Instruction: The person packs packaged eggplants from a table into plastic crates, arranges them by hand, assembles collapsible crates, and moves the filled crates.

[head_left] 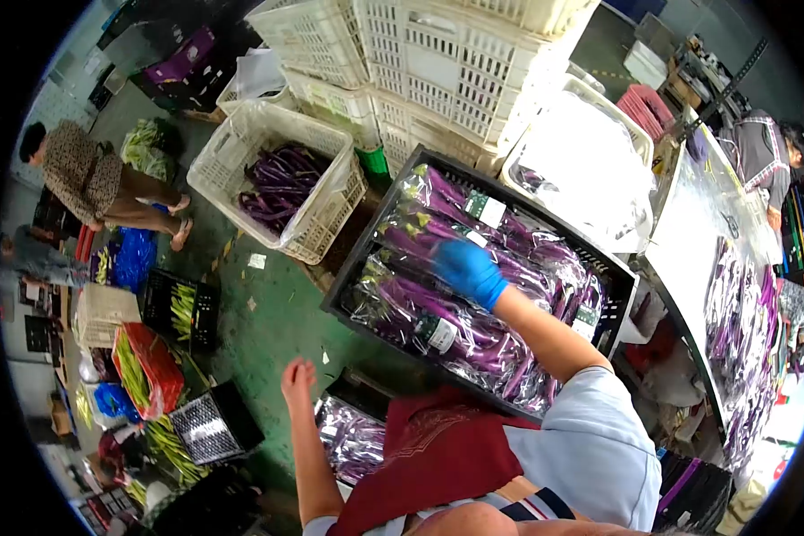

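A black crate [339,299] in front of me is filled with bagged eggplants [420,299], purple with green stems, in clear wrap with dark and white labels. My right hand [470,272], in a blue glove, rests on the bags near the crate's middle. Its fingers are blurred and turned down, so their grip is unclear. My left hand [298,382], bare, hangs left of the crate's near side with its fingers loosely bent and holding nothing. Below it, partly behind my red apron [447,447], another black crate [357,393] holds wrapped eggplants [353,442].
A white basket [335,201] with loose eggplants [281,183] stands left, beside tall stacked white crates [447,67]. At right, a metal table [701,201] bears more eggplants [741,304]. Other people [85,170] are around. Green vegetables in crates [180,313] lie on the left floor.
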Action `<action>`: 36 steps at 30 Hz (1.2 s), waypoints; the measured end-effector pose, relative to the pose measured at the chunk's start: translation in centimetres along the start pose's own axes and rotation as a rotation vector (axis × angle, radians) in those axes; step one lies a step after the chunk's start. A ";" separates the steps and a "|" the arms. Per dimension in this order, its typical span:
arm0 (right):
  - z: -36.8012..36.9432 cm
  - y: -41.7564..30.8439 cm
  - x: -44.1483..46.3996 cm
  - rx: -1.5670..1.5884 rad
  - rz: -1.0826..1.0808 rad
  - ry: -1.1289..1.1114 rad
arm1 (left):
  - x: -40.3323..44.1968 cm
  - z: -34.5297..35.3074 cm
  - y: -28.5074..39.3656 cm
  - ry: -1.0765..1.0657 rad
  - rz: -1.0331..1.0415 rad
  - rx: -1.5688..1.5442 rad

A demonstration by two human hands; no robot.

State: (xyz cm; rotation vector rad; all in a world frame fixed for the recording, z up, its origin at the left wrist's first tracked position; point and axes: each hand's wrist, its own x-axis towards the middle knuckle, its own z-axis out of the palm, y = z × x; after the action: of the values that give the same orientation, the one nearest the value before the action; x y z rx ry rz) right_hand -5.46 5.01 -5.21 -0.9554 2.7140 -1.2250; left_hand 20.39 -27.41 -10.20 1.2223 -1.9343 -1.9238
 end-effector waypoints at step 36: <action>-8.8 10.2 0.1 -0.142 0.333 0.217 | 10.3 37.4 17.3 -1.073 1.383 1.219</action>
State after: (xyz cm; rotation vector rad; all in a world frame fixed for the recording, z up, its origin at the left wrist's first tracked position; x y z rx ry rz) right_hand -13.06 16.07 -6.04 -0.3668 2.9967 -1.1424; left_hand -17.05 -7.89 -5.37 -1.3772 -2.9882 -0.4115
